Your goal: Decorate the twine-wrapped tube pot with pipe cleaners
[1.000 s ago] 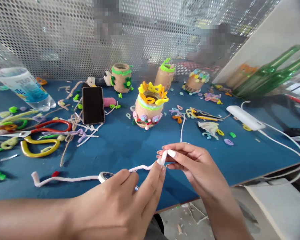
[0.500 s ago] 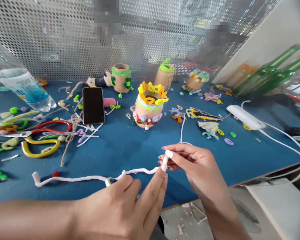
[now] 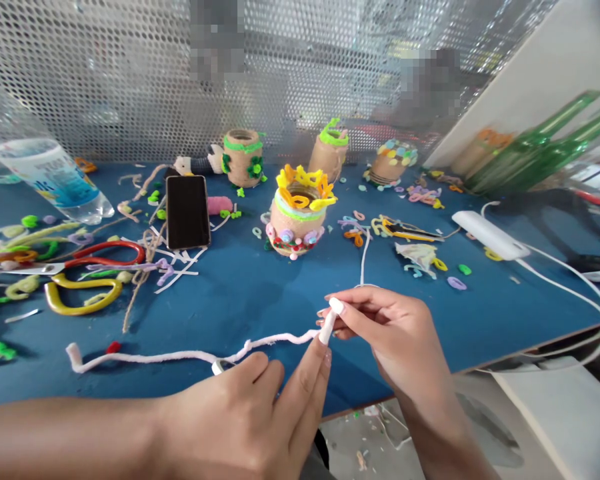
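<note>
A long, fuzzy white-pink pipe cleaner [image 3: 165,359] lies loosely bent across the blue table, its right end raised at my fingers. My right hand [image 3: 395,327] is closed on that end, pinching it between thumb and fingertips. My left hand [image 3: 260,413] reaches in from the lower left, index and middle fingers extended and pressed to the same end; its thumb is hidden behind them. A white curved edge [image 3: 222,366] of some object shows beside the left knuckles. Beyond my hands stands a twine-wrapped jar [image 3: 296,227] with yellow and orange loops on its rim.
Red- and yellow-handled scissors [image 3: 111,253] lie left among scraps, near a phone [image 3: 187,213] and a tilted water bottle [image 3: 60,177]. Several decorated jars stand behind. At right are yellow-handled snips [image 3: 410,230], a white power strip [image 3: 490,235] with cables, and green bottles [image 3: 550,143].
My fingertips have shifted very slightly on the raised end of the pipe cleaner. The view has moved a little; the things on the table stay put.
</note>
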A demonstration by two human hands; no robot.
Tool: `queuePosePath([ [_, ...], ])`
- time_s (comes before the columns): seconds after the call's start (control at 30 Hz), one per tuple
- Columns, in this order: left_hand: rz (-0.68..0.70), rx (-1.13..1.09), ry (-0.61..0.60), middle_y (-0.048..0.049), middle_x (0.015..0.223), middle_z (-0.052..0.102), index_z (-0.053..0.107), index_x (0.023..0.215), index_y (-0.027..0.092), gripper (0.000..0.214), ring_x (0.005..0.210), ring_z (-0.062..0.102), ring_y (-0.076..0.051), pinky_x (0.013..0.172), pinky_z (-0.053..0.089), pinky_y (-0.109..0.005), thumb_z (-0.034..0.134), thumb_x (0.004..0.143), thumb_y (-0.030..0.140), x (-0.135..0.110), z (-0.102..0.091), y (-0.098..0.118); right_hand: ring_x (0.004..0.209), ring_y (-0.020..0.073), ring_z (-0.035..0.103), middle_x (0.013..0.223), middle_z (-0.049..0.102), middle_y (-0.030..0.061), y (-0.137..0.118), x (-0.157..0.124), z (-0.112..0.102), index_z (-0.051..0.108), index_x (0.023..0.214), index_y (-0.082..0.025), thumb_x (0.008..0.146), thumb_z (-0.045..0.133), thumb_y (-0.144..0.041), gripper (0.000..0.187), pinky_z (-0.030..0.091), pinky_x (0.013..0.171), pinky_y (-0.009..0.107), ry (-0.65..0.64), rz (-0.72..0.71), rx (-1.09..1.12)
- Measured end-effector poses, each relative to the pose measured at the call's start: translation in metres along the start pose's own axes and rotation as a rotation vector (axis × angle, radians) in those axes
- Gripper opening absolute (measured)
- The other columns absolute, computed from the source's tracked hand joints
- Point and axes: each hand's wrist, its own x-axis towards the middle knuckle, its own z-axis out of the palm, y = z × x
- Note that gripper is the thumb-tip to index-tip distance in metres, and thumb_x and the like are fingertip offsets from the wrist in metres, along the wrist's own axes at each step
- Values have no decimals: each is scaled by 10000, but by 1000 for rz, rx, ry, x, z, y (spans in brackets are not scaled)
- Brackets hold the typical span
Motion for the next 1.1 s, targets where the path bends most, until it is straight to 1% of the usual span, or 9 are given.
queuePosePath([
  [0.13, -25, 22, -27, -225, 1196, 618, 597, 1172, 32, 362, 615, 643, -150, 489, 469, -273, 479, 884, 216, -1, 1, -3, 691, 179, 713, 765, 746, 47, -2, -1, -1, 746, 892, -239, 791, 687, -395, 195, 606, 599, 268, -57, 45, 109],
  [0.23, -27, 30, -7, -224, 1175, 631, 601, 1162, 20, 369, 563, 615, -132, 448, 437, -257, 478, 880, 224, -1, 2, -9, 818, 188, 710, 883, 750, 57, 2, -1, 4, 730, 981, -253, 795, 678, -432, 264, 596, 716, 296, -124, 74, 261],
  [0.37, -51, 43, 40, -218, 1136, 655, 600, 1160, 10, 382, 544, 599, -134, 419, 411, -258, 465, 856, 196, -2, 4, -14, 908, 181, 682, 966, 737, 34, 11, -2, 17, 746, 839, -258, 705, 772, -323, 152, 540, 855, 320, -138, 137, 382],
  [0.43, -52, 35, 42, -211, 1129, 661, 604, 1156, 16, 380, 551, 606, -140, 421, 413, -259, 465, 850, 194, -1, 4, -15, 872, 176, 676, 931, 736, 25, 15, -3, 22, 735, 740, -253, 685, 780, -317, 96, 540, 824, 323, -107, 164, 407],
  [0.57, -47, 24, 25, -194, 1120, 669, 620, 1133, 36, 356, 545, 613, -148, 412, 412, -264, 468, 858, 201, -2, -1, -15, 792, 163, 664, 814, 717, 4, 15, -3, 26, 685, 676, -238, 671, 786, -310, 124, 545, 728, 296, -49, 163, 418],
  [0.7, 14, 40, 17, -198, 1139, 660, 640, 1093, 52, 303, 613, 653, -176, 419, 416, -270, 511, 853, 186, -6, -8, -16, 703, 147, 658, 703, 687, -10, 12, -4, 26, 655, 692, -226, 716, 757, -322, 141, 543, 675, 275, -24, 143, 398],
  [0.8, 23, 58, 23, -227, 1133, 653, 632, 1089, 27, 304, 637, 663, -194, 422, 400, -275, 528, 851, 185, -7, -11, -16, 696, 160, 664, 712, 697, 2, 12, -5, 25, 664, 714, -223, 729, 747, -310, 121, 546, 694, 295, 12, 58, 314],
  [0.93, 25, 87, -39, -247, 1166, 630, 608, 1115, -2, 327, 622, 649, -183, 440, 383, -282, 460, 863, 146, -7, -11, -14, 688, 164, 676, 736, 712, 10, 13, -6, 22, 691, 752, -223, 742, 744, -301, 95, 564, 700, 302, 81, -14, 219],
  [1.1, 28, 130, -85, -232, 1215, 607, 611, 1120, -1, 348, 605, 633, -188, 426, 360, -288, 422, 857, 126, -5, -10, -10, 660, 159, 692, 690, 715, -1, 14, -5, 23, 685, 736, -213, 730, 761, -304, 118, 591, 668, 282, 120, -21, 239],
])
